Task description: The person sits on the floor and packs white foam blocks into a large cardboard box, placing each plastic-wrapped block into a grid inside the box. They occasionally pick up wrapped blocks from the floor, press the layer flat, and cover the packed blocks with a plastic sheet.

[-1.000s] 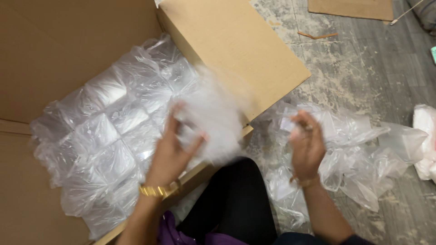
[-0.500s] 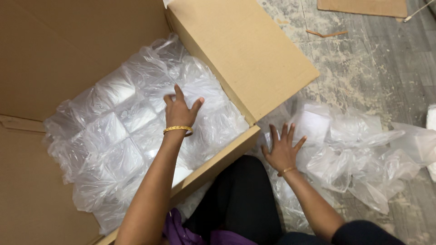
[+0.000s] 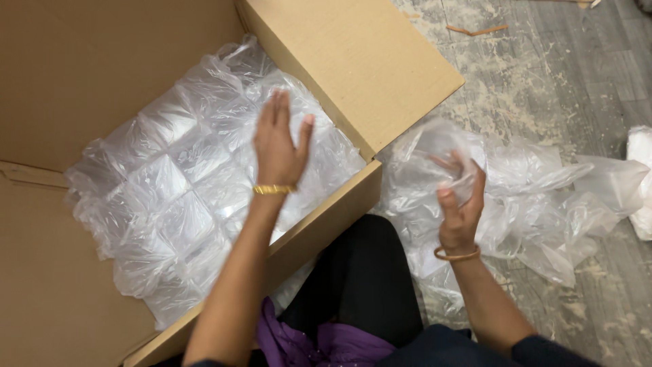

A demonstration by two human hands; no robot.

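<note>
I see the left hand [image 3: 278,146] open and flat, holding nothing, above the packets [image 3: 190,197] in the box [image 3: 353,61]. The right hand [image 3: 460,204] grips a clear bag [image 3: 424,153] beside the box, over the bag pile [image 3: 543,197]. I judge this is the packing step.

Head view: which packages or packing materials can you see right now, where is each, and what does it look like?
Cardboard box: left, large, plain brown, flaps open.
Clear bags in box: packed rows of see-through pouches under the left hand, fingers spread.
Loose clear bags: crumpled pile on the grey floor, right.
Clear bag: in the right hand.
No labels, signs or screens.
</note>
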